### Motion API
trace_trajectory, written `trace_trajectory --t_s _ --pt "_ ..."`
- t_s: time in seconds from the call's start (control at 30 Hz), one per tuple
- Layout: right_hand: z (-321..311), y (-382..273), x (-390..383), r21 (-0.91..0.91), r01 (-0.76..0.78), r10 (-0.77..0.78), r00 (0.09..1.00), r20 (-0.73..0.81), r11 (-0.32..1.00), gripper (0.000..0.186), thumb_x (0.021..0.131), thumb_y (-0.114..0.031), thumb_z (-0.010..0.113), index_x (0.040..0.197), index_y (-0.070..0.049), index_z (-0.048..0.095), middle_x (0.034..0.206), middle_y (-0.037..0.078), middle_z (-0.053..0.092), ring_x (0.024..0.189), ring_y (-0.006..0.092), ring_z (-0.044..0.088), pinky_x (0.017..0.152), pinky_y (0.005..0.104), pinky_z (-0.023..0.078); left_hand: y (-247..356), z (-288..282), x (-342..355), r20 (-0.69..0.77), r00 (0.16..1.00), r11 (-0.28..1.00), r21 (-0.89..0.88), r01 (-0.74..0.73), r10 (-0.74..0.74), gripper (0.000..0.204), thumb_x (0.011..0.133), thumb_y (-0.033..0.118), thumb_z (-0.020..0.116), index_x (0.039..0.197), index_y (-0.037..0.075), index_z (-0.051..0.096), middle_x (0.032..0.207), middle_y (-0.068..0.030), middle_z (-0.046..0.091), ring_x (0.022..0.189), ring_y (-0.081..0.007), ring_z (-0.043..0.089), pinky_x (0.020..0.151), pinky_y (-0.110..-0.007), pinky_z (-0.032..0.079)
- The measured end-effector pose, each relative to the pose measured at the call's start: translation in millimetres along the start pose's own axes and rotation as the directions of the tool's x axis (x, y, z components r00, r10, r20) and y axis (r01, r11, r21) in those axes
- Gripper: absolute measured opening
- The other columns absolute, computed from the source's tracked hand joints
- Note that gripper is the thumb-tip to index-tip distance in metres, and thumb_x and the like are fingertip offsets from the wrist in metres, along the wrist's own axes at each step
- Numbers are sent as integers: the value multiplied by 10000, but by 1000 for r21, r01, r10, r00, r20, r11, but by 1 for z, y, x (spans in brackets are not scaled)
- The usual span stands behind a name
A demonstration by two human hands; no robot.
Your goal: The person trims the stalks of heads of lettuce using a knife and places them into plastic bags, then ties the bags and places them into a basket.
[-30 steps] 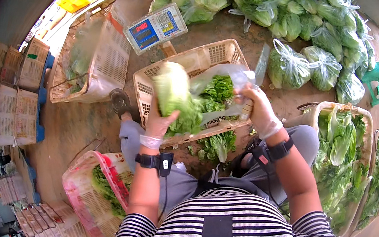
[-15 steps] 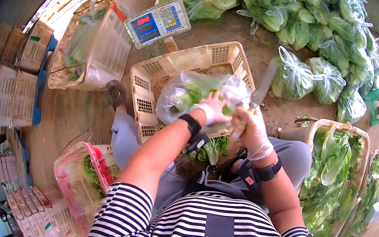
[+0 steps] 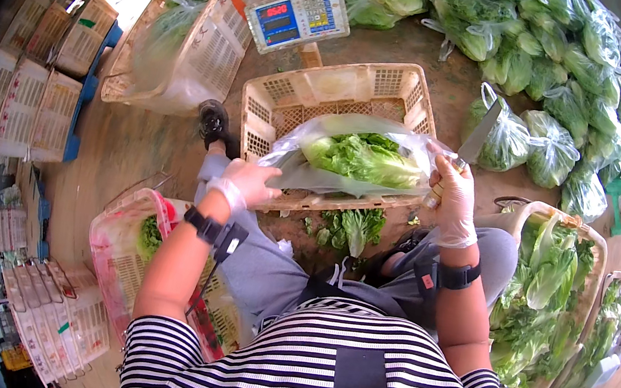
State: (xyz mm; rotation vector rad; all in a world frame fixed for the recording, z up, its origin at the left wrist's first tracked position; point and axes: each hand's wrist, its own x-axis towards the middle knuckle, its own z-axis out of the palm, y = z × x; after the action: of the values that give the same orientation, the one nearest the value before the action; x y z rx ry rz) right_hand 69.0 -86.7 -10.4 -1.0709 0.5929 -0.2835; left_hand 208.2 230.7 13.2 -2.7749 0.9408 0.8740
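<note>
Lying bagged, frilly pale-green lettuce (image 3: 364, 160), right hand (image 3: 452, 195) gripping 1 knife (image 3: 481, 133), left hand (image 3: 244, 182) (hold unclear)

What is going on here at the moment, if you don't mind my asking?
A person in a striped top is handling a clear plastic bag with leafy lettuce inside, at a plastic crate. The right hand holds a knife at the bag's right end; the left hand is at its left end, though its grip is unclear. Beyond the crate stands a scale display, and bagged greens lie to the right.
</note>
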Motion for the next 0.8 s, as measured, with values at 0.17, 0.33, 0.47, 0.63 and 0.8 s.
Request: trace_trajectory --t_s 0.17,0.33,0.47,0.63,0.8 --pt "-7 16 -17 -325 104 -140 986 -89 940 266 874 -171 605 1093 -24 570 764 20 577 668 59 503 571 207 405 9 16 -59 -633 752 981 62 -185 182 497 755 318 650 1201 123 553 1151 -133 565 1093 -336 495 958 -414 368" --pt "-14 11 -46 -355 286 -374 903 -212 890 235 893 -156 587 1072 -14 531 861 27 587 710 60 508 626 214 428 2 42 -100 -682 730 904 -331 -272 -31 395 782 214 641 1141 64 573 1127 -122 575 1064 -323 513 912 -389 406" --pt "1 2 -61 -373 412 -472 878 -82 831 130 879 -120 601 960 -30 553 818 10 591 708 69 515 649 204 419 25 33 -80 -661 747 698 -570 -434 -76 228 822 145 602 1022 39 629 970 -121 643 895 -273 607 797 -333 469" --pt "46 2 -47 -232 223 -205 974 99 947 90 868 -129 619 862 -46 585 825 22 616 757 91 577 701 234 446 75 18 31 -512 811 562 -596 -574 285 193 848 136 525 963 49 653 940 -143 651 849 -265 625 765 -330 483" --pt "41 38 -24 -137 94 -89 995 45 986 146 857 -172 638 892 -39 588 838 31 622 746 102 582 685 232 449 105 58 162 -259 923 784 -491 -381 286 284 801 76 512 1052 71 643 1011 -137 648 963 -280 603 855 -345 462"
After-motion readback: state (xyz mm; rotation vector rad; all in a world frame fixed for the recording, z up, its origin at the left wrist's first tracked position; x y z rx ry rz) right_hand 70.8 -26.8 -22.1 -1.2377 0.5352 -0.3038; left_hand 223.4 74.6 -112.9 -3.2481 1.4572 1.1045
